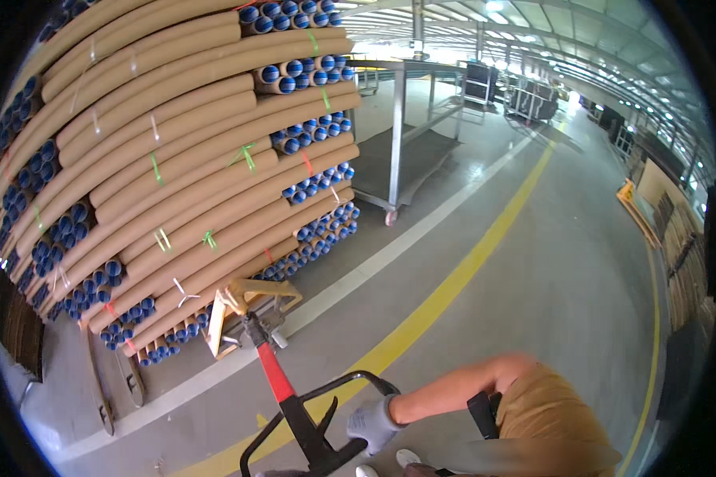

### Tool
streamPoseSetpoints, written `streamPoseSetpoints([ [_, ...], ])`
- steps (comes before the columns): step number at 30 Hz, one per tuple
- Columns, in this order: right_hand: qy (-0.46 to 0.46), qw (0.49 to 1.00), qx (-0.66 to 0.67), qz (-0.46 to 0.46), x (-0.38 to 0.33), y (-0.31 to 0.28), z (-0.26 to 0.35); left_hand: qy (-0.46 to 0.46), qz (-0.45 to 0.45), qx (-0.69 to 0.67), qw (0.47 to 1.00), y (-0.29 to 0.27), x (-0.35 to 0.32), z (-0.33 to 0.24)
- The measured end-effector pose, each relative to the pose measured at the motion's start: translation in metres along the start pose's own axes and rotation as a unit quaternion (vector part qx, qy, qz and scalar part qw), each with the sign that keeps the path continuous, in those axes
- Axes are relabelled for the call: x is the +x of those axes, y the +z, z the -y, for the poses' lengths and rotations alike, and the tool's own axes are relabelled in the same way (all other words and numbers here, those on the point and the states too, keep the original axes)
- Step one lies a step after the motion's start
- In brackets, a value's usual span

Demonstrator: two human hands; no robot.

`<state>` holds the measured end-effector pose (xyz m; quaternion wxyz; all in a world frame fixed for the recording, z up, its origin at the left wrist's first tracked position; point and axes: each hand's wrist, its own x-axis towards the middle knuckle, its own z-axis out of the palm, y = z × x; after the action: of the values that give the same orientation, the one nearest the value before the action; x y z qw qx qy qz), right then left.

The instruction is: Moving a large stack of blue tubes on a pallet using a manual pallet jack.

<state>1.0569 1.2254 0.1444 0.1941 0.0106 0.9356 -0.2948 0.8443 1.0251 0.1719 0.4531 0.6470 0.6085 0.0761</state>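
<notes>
Jack (274, 372) here at the tube stack (191, 171) looks heavy, rigid, best held by the handle (305, 432), right hand (372, 424) fingers wrapped round it, left hand (281, 474) barely showing, finger state can't tell.

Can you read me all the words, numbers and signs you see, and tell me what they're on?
There are none I can read.
Blue tube ends: no lettering I can make out.
Red and black handle: no lettering I can make out.
Far cart: too small and blurred to tell.
</notes>
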Motion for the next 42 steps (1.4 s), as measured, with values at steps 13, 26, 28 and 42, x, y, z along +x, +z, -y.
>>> streamPoseSetpoints([
  [13,0.045,0.993,0.072,0.077,0.004,0.14,-0.023,-0.038,0.098,-0.042,0.994,0.14,0.023,0.087],
  [26,0.085,0.996,0.002,0.033,0.006,0.185,-0.037,-0.058,0.036,0.056,0.996,0.162,0.015,0.102],
  [28,0.113,0.992,-0.004,0.055,0.018,0.219,-0.044,-0.148,0.082,0.01,0.985,0.189,0.028,0.112],
  [42,0.037,0.999,0.019,-0.013,-0.006,0.086,0.0,-0.037,0.019,0.014,0.999,0.067,-0.009,0.053],
])
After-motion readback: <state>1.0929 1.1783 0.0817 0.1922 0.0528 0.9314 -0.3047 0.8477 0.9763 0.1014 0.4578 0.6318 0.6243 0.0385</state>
